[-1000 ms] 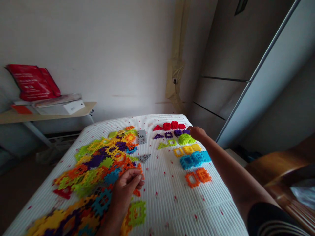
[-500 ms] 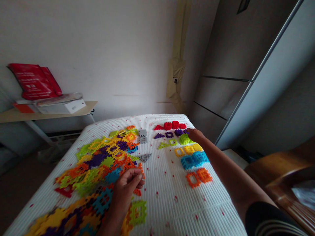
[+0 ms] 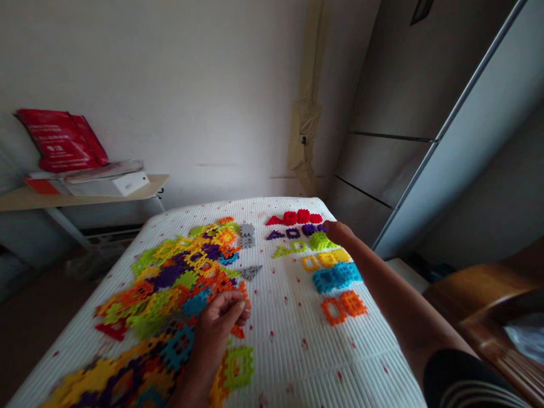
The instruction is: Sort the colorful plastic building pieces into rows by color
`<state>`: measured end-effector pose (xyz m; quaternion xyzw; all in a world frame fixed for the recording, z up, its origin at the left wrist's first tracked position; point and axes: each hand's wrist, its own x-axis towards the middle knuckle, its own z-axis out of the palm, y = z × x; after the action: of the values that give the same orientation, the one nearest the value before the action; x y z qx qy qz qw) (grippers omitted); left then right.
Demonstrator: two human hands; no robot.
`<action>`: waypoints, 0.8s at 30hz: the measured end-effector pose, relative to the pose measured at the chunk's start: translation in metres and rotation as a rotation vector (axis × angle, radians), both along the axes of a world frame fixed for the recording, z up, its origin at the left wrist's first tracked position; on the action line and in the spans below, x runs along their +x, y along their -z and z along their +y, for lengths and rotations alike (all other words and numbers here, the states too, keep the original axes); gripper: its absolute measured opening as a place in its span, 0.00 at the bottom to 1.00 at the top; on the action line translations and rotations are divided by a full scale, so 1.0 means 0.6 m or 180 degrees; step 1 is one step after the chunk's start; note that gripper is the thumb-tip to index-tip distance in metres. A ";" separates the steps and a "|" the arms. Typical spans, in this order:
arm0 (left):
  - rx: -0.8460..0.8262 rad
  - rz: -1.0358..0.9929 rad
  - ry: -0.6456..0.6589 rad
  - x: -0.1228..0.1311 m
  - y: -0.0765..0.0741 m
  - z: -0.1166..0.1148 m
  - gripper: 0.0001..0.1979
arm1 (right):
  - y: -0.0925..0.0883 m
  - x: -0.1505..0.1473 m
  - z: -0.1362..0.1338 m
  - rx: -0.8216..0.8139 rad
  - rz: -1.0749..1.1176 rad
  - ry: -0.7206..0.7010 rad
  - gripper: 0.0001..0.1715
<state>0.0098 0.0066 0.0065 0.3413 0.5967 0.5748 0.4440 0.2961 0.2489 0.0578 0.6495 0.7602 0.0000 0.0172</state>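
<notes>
My left hand (image 3: 216, 326) rests curled at the near edge of a large heap of interlocking plastic waffle blocks (image 3: 170, 283), over orange pieces, its fingertips hiding whatever lies under them. A lime-green square block (image 3: 238, 367) lies just below it. My right hand (image 3: 339, 231) reaches across to the far end of a row of purple blocks (image 3: 293, 233), its fingers hidden. Sorted groups run down the right: red (image 3: 293, 218), lime (image 3: 321, 241), yellow (image 3: 326, 259), blue (image 3: 338, 277) and orange (image 3: 338, 309). Grey pieces (image 3: 247, 236) stand between heap and rows.
Everything lies on a white ribbed mat (image 3: 289, 351) with small red flecks. A shelf (image 3: 97, 192) with a red bag (image 3: 62, 140) and white box (image 3: 130, 183) stands at left. Pale panelled doors (image 3: 450, 141) rise at right, above brown wooden furniture (image 3: 488, 289).
The view has tilted slightly. Both hands stay almost where they were, and no block has clearly moved.
</notes>
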 end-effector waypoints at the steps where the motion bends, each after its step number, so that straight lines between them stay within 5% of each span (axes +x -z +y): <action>1: 0.0011 0.0003 0.0007 0.000 0.000 0.000 0.15 | -0.006 0.003 -0.001 0.0084 0.0024 0.0061 0.18; 8: 0.0067 -0.0061 -0.0021 0.002 0.004 0.001 0.14 | -0.067 0.026 -0.042 0.0742 0.0254 0.0274 0.23; 12: 0.0269 0.0006 -0.0194 -0.013 -0.017 -0.006 0.13 | -0.071 0.015 -0.111 0.1221 0.0651 -0.0198 0.21; 15: 0.0510 0.0173 -0.0541 -0.048 -0.038 -0.018 0.13 | -0.042 -0.016 -0.181 0.1258 0.1174 -0.0875 0.19; 19: 0.0728 0.0802 -0.1286 -0.115 -0.051 -0.039 0.13 | 0.021 -0.081 -0.264 0.0582 0.1496 -0.1881 0.18; 22: 0.0406 0.1737 -0.1575 -0.162 -0.050 -0.047 0.14 | 0.063 -0.125 -0.294 0.0202 0.1364 -0.2278 0.17; 24: -0.0114 0.2690 -0.1333 -0.186 -0.050 -0.043 0.14 | 0.084 -0.145 -0.299 0.0122 0.1297 -0.2382 0.17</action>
<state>-0.1018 -0.0191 0.0363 0.4099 0.7909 0.4524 0.0426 0.2091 0.0696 0.0075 0.3157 0.9312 -0.1080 -0.1465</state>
